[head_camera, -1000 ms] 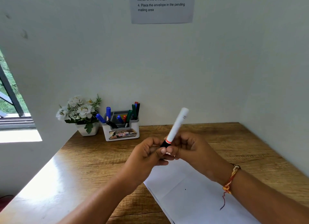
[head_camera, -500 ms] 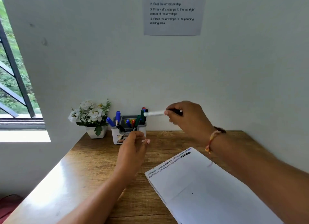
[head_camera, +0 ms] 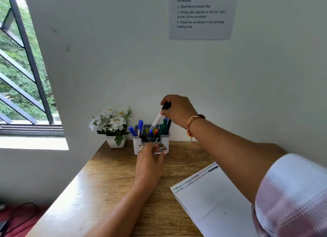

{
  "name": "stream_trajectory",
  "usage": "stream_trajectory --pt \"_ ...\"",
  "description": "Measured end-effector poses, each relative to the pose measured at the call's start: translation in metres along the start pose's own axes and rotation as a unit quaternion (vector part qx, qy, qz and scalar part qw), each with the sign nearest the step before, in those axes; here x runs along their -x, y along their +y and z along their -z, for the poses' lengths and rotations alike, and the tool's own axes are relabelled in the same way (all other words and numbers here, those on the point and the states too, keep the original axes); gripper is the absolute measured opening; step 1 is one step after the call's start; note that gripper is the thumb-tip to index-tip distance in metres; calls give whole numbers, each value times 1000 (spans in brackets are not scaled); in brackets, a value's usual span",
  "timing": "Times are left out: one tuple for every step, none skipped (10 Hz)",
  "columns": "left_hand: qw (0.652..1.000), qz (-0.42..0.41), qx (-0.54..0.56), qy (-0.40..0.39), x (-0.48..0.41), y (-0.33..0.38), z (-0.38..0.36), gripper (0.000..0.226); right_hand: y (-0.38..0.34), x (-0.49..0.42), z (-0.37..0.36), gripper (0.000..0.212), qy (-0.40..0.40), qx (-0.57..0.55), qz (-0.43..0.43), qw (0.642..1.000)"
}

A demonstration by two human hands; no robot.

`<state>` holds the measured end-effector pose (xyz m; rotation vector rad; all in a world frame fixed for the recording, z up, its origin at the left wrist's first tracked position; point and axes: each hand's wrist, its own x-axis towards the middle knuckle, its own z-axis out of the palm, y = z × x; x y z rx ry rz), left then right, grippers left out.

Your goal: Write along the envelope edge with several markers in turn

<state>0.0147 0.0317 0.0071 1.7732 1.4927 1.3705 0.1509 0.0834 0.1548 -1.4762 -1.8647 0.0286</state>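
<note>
One envelope. One marker holder, roughly nine markers inside, exact count unclear. One white marker above it. One flower pot. One wall notice. Two hands: left hand, right hand.

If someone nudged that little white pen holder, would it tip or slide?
It would probably slide: the pen holder looks squat and broad-based. The glossy desk likely gives little grip. Its leaning markers may rattle.
</note>
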Motion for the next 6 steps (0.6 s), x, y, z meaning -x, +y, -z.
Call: stream_trajectory --pt "1000 6 3 -6 -1 -1 -1 25 -4 -1 -13 32 -20 27 -3 999" --pt "1000 11 11 -8 -2 -2 -2 25 -4 -2 -22 34 -21 52 -12 998" --pt "1000 17 7 -12 -2 -1 -2 26 -5 -1 -26 31 -19 60 -18 998" --pt "1000 14 3 -14 -2 -1 -2 26 -4 -2 -27 21 -8 85 -8 996" --pt "1000 5 -5 -18 0 -1 -2 25 -3 0 -29 19 -30 130 1 991" --pt "1000 0 -5 -10 -1 -1 -3 25 -4 0 -30 20 -18 129 3 991"
